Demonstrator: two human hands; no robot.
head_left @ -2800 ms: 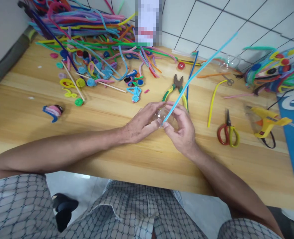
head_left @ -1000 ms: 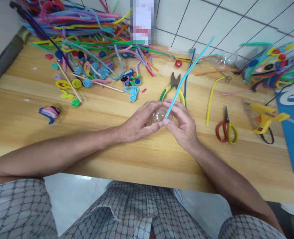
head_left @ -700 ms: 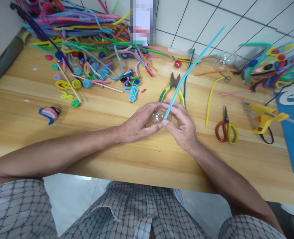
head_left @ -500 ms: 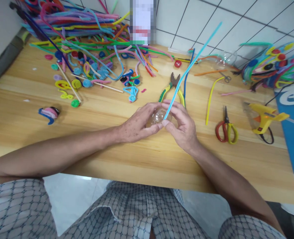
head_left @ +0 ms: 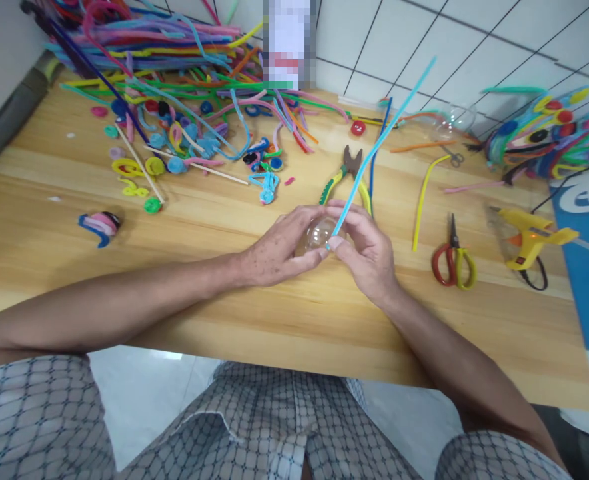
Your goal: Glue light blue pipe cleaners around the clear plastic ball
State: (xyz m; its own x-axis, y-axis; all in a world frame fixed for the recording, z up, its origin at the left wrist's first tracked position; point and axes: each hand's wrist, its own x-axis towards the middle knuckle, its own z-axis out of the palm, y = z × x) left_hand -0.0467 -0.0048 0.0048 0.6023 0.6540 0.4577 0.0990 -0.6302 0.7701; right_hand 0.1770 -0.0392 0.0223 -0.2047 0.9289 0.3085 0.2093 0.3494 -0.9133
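Observation:
A clear round ball [head_left: 319, 233] sits between my two hands, low over the wooden table. My left hand [head_left: 282, 250] curves around its left side, thumb along the near edge. From the right, my right hand [head_left: 367, 250] cups it too and pinches a light blue pipe cleaner [head_left: 374, 150] between thumb and fingers. The pipe cleaner's lower end lies against the ball's near side, and the rest slants up and away to the right. Just beyond my fingers lie pliers [head_left: 353, 163] with green and yellow handles, jaws pointing away.
Scissors [head_left: 453, 257] and a yellow glue gun [head_left: 527, 233] lie to the right. A heap of coloured pipe cleaners [head_left: 164, 50] fills the back left, with small curled pieces before it. Nearer left is a blue and pink curled piece [head_left: 99, 227]. A tiled wall [head_left: 374, 40] stands behind.
The pipe cleaner has shifted slightly down and its upper end has dipped a little. A small blue tip now shows beside my right thumb. Both hands keep around the ball.

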